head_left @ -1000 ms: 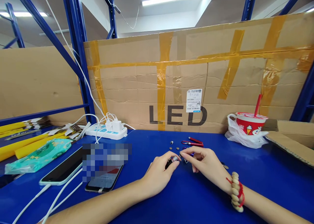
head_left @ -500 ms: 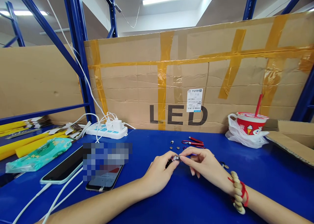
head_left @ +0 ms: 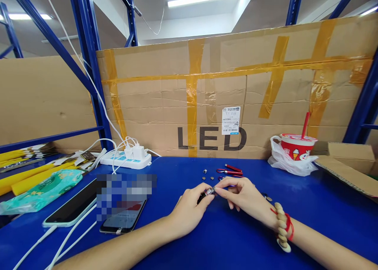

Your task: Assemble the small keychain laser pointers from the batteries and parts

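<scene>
Yellow tube-like items (head_left: 35, 177): Lie side by side at the far left edge of the desk (head_left: 174, 171).
Teal packet (head_left: 44, 191): Rests against the near side of the yellow tube-like items; carries a floral print.
Pale-edged phone (head_left: 71, 205): Lies flat, dark screen up; connects to a white cable (head_left: 34, 246) at the near end.
Dark phone (head_left: 124, 218): Lies to the right of the pale-edged phone, with a pixelated patch across the upper part.
Power strip (head_left: 109, 159): Sits farther back, near the cardboard panel (head_left: 165, 104); holds white adapters (head_left: 136, 152) with cords attached.
Left hand (head_left: 190, 207): Grips the small cylinder between thumb and fingers.
Small cylinder (head_left: 208, 191): Spans from the left hand toward the right fingertips, tilted, above the middle of the desk; shows a black body and a silvery section.
Round discs (head_left: 212, 178): Lie apart, beyond the hands, near a small metal piece (head_left: 204, 171).
Red cylinders (head_left: 233, 168): Lie close together beyond the right hand.
Right hand (head_left: 243, 195): Pinches with thumb and index finger at the silvery end of the cylinder; too small to tell whether holding a separate part.
Bead bracelet (head_left: 282, 222): Encircles the right wrist, alongside a red cord.
Red cup (head_left: 297, 148): Stands upright in a white plastic bag (head_left: 291, 167), with a red straw.
Open carton (head_left: 351, 171): Occupies the far right.
</scene>
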A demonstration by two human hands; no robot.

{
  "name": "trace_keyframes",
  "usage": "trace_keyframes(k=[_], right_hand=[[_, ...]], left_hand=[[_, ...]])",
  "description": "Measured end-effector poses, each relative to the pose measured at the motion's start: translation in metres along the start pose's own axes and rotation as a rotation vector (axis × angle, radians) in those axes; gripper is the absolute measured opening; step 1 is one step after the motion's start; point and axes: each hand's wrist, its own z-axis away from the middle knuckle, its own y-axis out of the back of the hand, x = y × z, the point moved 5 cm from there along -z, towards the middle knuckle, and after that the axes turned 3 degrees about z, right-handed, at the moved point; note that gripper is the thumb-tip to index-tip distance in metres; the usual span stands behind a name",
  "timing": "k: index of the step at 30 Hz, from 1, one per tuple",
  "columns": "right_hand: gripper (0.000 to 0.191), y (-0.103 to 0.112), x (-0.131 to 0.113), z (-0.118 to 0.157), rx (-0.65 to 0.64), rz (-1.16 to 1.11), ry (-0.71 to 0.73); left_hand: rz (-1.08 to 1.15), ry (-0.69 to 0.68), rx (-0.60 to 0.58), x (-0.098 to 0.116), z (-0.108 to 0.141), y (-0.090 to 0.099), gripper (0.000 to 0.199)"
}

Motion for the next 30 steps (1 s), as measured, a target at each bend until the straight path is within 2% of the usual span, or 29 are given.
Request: trace_keyframes(k=[19,23,28,30], right_hand=[[0.038,0.0,-0.003,0.0,-0.01,0.021,0.022],[0.042,0.0,-0.001,-0.001,-0.018,0.018,-0.033],[0.049,0.0,0.01,0.0,-0.065,0.032,-0.193],[0.049,-0.001,0.011,0.001,-0.074,0.032,-0.215]], left_hand=[[-0.049,-0.006,-0.015,-0.002,0.0,-0.001,0.019],[-0.059,0.016,0.001,-0.003,0.001,-0.001,0.02],[-0.062,0.008,0.003,-0.003,0.001,-0.001,0.02],[-0.063,0.002,0.003,-0.002,0.001,-0.001,0.019]])
